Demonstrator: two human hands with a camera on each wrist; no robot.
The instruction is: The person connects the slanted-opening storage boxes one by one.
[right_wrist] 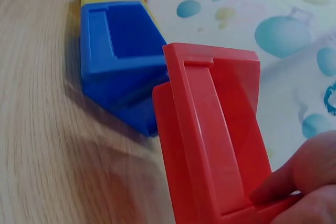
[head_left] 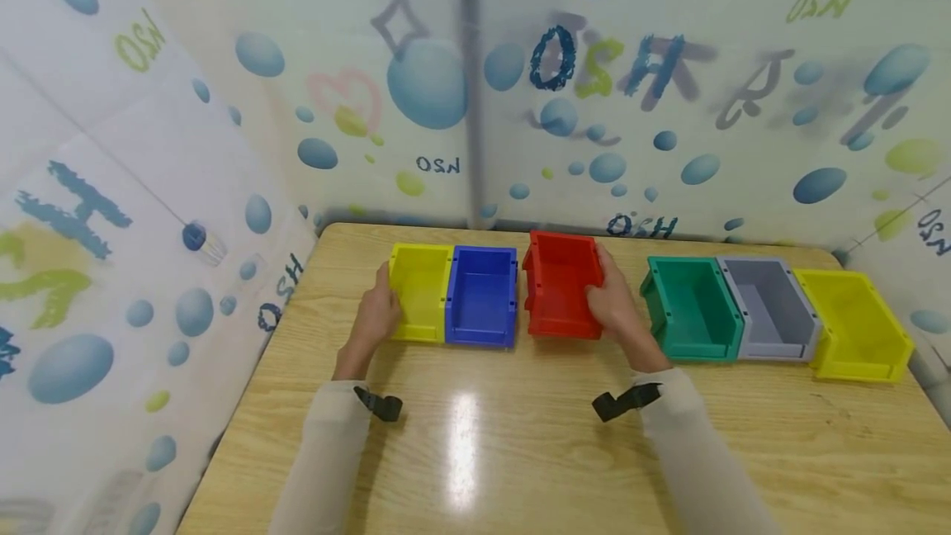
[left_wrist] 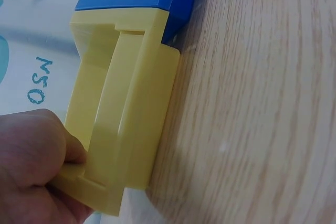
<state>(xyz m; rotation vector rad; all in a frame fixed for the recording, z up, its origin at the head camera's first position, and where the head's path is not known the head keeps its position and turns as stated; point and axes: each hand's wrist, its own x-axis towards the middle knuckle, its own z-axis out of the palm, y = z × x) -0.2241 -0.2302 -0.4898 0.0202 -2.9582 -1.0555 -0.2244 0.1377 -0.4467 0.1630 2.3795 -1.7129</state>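
Many blue and green ovals dot the pale wall sheeting (head_left: 349, 196) across the top and left of the head view. One wood-grained table (head_left: 535, 452) fills the bottom, glossy where light glares. Two pale-sleeved arms (head_left: 327, 452) enter there, cut off by the lower edge.

Six smooth, open-topped bins, apparently plastic, stand across the middle and right: two yellow, one blue, one red, one green, one grey. At centre left, the leftmost yellow bin (head_left: 422, 295) touches the blue bin (head_left: 481, 295); the red bin (head_left: 563, 287) is at centre, just beside the blue. Whether its base meets the table is unclear. Centre right holds the green bin (head_left: 691, 304), grey bin (head_left: 768, 304) and rightmost yellow bin (head_left: 858, 324), side by side.

Two bare hands: the left hand (head_left: 377, 312) grips the leftmost yellow bin's outer wall; the right hand (head_left: 615, 295), partly cut off in the right wrist view, grips the red bin's right wall. Two black wrist mounts (head_left: 380, 404) are smallest.
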